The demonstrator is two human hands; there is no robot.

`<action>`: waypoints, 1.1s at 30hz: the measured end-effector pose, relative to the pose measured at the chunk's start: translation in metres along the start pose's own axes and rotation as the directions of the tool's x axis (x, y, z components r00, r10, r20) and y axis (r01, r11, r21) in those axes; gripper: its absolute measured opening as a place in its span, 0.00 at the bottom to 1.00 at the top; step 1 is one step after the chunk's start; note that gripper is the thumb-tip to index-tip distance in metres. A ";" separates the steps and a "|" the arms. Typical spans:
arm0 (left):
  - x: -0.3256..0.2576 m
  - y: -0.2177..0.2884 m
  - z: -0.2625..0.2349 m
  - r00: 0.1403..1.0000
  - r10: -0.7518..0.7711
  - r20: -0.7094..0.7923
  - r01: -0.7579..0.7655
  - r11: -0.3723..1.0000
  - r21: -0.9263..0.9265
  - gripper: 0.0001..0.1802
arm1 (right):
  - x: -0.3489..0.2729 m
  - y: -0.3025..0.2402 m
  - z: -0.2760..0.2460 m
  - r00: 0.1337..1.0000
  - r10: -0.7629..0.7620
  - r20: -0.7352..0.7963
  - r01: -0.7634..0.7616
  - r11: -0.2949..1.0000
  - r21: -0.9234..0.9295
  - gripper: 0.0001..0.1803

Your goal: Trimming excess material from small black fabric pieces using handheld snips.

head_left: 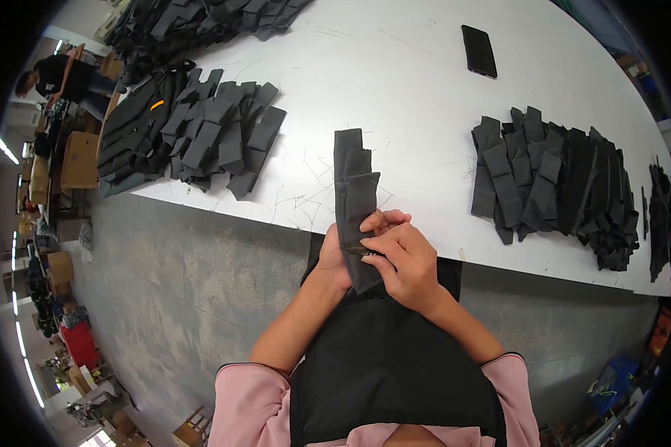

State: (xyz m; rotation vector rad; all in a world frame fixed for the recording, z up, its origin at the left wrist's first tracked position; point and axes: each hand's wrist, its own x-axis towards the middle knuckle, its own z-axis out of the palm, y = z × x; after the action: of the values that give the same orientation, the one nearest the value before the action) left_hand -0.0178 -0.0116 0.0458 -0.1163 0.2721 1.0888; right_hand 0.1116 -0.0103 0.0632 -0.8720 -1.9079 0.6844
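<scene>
Just off the table's near edge, my left hand point(332, 259) is wrapped round the back of a folded strip of dark grey fabric point(356, 194). The strip stands nearly upright, with overlapping flaps along its length and its top over the table. My right hand point(406, 261) is closed at the strip's lower right side, thumb and fingertips pinched together. Between those fingertips lies a small, narrow, dark and brownish thing point(359, 252) against the fabric, too small to name. Part of my left hand's fingers is hidden behind the strip.
On the white table point(402, 97), a pile of similar strips point(227, 130) lies left, beside black padded pieces point(142, 134). Another pile point(533, 171) lies right; a larger heap point(201, 18) is at the back. A phone point(479, 52) rests far right. Loose threads are scattered about. A person point(71, 78) stands at far left.
</scene>
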 end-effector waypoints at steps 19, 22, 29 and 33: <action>-0.005 0.000 -0.035 0.979 -0.072 -0.190 0.058 0.996 -0.074 0.22 | -0.007 0.013 -0.003 0.874 0.358 0.328 -0.474 0.778 0.412 0.10; -0.005 0.003 -0.038 0.982 -0.110 -0.155 0.093 0.989 -0.110 0.21 | -0.005 0.016 -0.004 0.800 0.418 0.430 -0.599 0.595 0.536 0.08; 0.000 -0.003 -0.030 0.993 -0.116 0.019 0.118 0.967 -0.226 0.20 | -0.009 0.008 -0.008 0.791 0.451 0.413 -0.610 0.548 0.571 0.10; -0.003 -0.008 -0.003 0.896 0.277 -0.349 -0.066 0.858 0.510 0.28 | 0.005 -0.003 -0.006 0.828 0.495 0.263 -0.559 0.706 0.434 0.14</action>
State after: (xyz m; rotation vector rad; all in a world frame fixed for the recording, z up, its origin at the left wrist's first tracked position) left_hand -0.0121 -0.0188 0.0435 0.1401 0.9516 1.1395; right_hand 0.1140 -0.0070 0.0704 -1.0561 -1.4527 1.5430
